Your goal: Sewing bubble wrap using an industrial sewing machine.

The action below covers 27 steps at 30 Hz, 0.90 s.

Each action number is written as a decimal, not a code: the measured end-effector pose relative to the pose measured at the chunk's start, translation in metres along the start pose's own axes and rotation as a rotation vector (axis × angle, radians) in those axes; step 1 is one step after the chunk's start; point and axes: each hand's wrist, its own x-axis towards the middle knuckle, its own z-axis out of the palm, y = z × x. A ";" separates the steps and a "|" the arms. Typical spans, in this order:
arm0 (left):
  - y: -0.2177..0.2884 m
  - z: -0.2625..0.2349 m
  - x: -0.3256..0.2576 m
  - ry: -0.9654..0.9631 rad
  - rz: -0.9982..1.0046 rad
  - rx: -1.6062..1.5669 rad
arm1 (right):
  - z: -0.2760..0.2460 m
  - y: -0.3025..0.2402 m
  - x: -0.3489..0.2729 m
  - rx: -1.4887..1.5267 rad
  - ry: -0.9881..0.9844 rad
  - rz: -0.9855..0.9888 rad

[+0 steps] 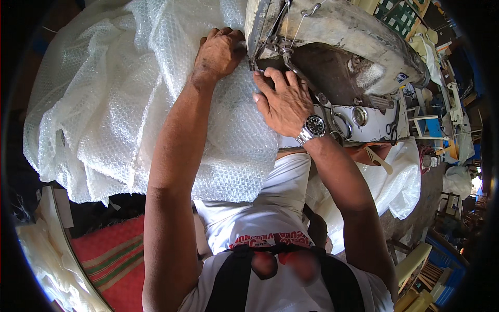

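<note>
A large sheet of clear bubble wrap (pixel 119 104) spreads over the left side and hangs in folds toward my lap. At the far middle stands a worn, whitish sewing machine (pixel 338 26), its needle area just ahead of my hands. My left hand (pixel 221 52) is closed on the bubble wrap left of the needle, fingers curled over. To the right of it, my right hand (pixel 286 101) rests with fingers apart and slightly bent near the presser foot. Its fingertips are beside the wrap's edge; the exact stitching spot is partly hidden.
Metal scissors (pixel 340 125) and a small round metal dish (pixel 359 115) lie on the machine table right of my wrist. Black-handled scissors (pixel 392 127) are farther right. More bubble wrap (pixel 403 192) hangs below the table. Red striped cloth (pixel 112 255) lies at lower left.
</note>
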 end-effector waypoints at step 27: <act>-0.002 0.004 0.001 0.014 0.069 0.119 | -0.008 0.009 -0.056 0.205 -0.059 -0.252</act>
